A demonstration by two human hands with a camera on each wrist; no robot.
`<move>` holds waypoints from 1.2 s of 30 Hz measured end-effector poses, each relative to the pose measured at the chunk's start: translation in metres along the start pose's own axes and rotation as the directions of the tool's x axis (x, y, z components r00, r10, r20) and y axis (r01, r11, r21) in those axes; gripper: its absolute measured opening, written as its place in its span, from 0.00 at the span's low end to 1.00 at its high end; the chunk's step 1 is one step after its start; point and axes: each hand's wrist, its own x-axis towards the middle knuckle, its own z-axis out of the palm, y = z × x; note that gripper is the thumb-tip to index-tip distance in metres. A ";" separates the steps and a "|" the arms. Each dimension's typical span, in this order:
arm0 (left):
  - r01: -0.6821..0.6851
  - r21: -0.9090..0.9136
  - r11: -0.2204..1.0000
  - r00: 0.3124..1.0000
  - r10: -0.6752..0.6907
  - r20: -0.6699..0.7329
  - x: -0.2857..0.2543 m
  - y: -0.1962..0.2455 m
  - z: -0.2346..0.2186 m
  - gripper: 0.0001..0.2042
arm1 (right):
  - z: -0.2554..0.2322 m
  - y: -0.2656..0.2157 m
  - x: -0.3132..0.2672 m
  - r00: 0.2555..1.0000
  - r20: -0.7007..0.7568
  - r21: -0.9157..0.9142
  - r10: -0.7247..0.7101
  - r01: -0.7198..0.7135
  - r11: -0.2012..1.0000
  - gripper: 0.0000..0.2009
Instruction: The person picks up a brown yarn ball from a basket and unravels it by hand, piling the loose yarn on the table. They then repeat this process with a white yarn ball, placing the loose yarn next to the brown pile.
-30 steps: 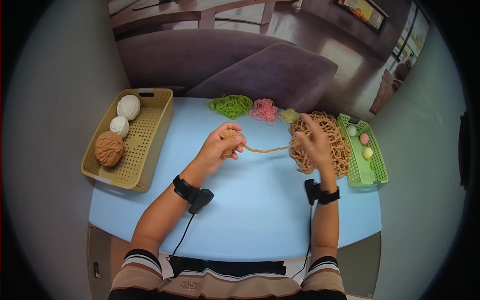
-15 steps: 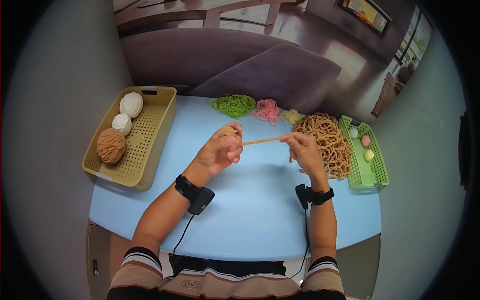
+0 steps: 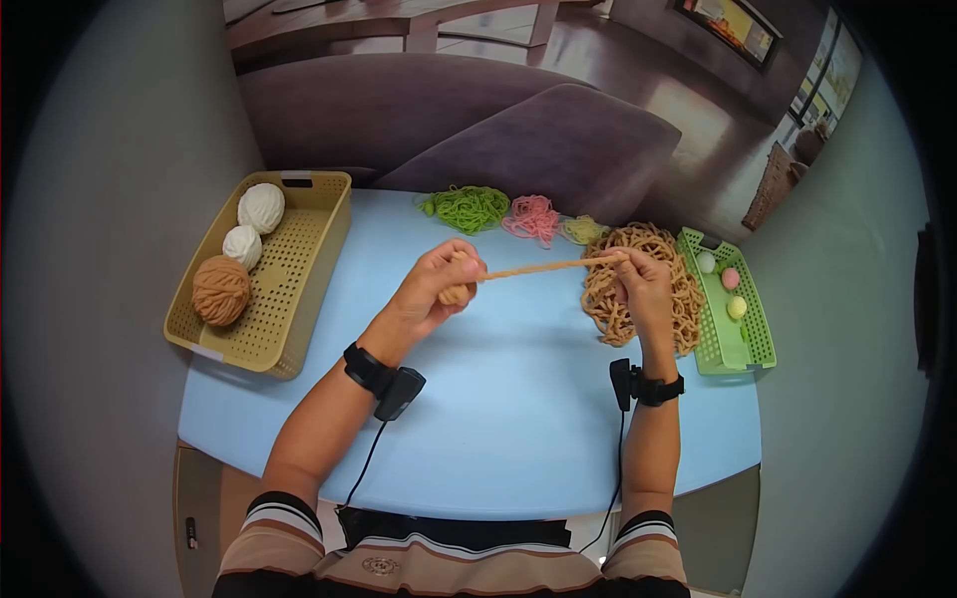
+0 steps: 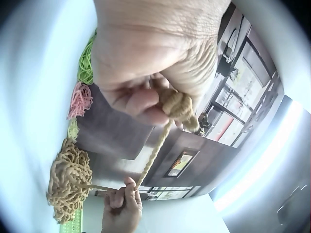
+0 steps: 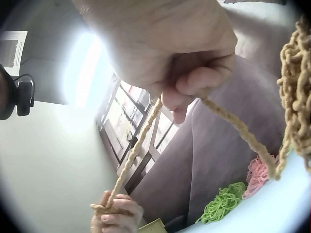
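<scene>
In the head view, my left hand point(image 3: 424, 291) grips a small wound bundle of tan yarn point(image 4: 179, 104), its fingers curled around it. A strand point(image 3: 543, 267) runs from that bundle across to my right hand point(image 3: 646, 291), which pinches it between thumb and fingers. The strand stretches nearly straight between the hands, above the blue table. Behind and around the right hand lies a loose heap of the same tan yarn point(image 3: 602, 307). In the right wrist view, yarn hangs from the pinch and leads toward the heap.
A beige basket point(image 3: 317, 269) on the left holds two white yarn balls point(image 3: 261, 208) and a brown one point(image 3: 221, 291). Green point(image 3: 467, 209), pink point(image 3: 533, 217) and pale yellow tangles point(image 3: 582, 230) line the back edge. A green basket point(image 3: 710, 344) with several small balls stands right.
My right hand came in toward the left, took hold of the strand, then drew it back out to the right. The left hand turned around its bundle, and the strand went from sagging to straight.
</scene>
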 end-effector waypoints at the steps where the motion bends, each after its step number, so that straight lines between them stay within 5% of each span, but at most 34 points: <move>1: 0.026 0.034 0.999 0.998 -0.028 0.063 0.001 -0.002 -0.001 0.10 | -0.005 0.003 0.002 1.000 -0.023 -0.014 0.011 -0.012 1.000 0.11; 3: 0.057 0.079 0.995 0.990 -0.067 0.121 0.000 -0.004 -0.001 0.09 | -0.011 0.006 0.004 0.998 -0.054 -0.024 0.024 -0.025 0.999 0.11; 9: -0.002 -0.119 0.993 1.000 0.002 0.002 0.002 -0.003 0.000 0.10 | -0.028 0.015 0.009 0.992 -0.124 -0.027 -0.001 -0.002 1.000 0.12; 11: 0.013 -0.186 0.983 0.992 0.011 0.127 0.000 -0.003 -0.005 0.10 | -0.031 0.011 0.009 0.991 -0.134 -0.056 -0.019 0.012 0.998 0.12; 17: -0.075 -0.252 0.965 0.993 0.095 0.069 -0.003 0.000 0.004 0.09 | -0.022 0.003 0.005 0.894 -0.335 -0.251 -0.296 0.218 0.943 0.10; 20: -0.051 -0.136 0.989 0.999 0.052 0.010 -0.002 0.002 0.010 0.10 | -0.036 0.018 0.013 0.777 -0.148 -0.664 -0.612 0.380 0.644 0.14; 23: 0.038 0.027 0.999 0.999 -0.038 -0.013 0.000 -0.002 0.013 0.10 | -0.041 0.025 0.006 0.953 -0.043 -0.816 -0.301 0.141 0.560 0.24; 26: 0.094 0.115 0.989 0.996 -0.094 -0.005 0.001 -0.007 0.012 0.11 | -0.017 0.018 -0.001 0.937 0.130 -0.711 -0.323 0.316 0.629 0.33; 28: 0.109 0.120 0.987 0.994 -0.112 0.019 -0.001 -0.006 0.019 0.11 | 0.023 0.003 -0.011 0.937 0.240 -0.369 -0.253 0.329 0.869 0.34; 30: 0.092 0.111 0.990 0.993 -0.100 0.069 -0.004 -0.004 0.024 0.12 | 0.060 -0.012 -0.030 0.901 0.433 -0.215 -0.023 0.128 0.968 0.35; 33: 0.072 0.107 0.992 0.990 -0.084 0.112 -0.007 -0.001 0.027 0.13 | 0.087 -0.011 -0.041 0.814 0.581 -0.142 0.004 0.097 0.985 0.26; 36: 0.068 0.003 0.998 0.975 -0.067 0.213 -0.005 0.000 0.016 0.14 | 0.078 -0.004 -0.034 0.858 0.508 -0.119 0.082 -0.024 0.993 0.15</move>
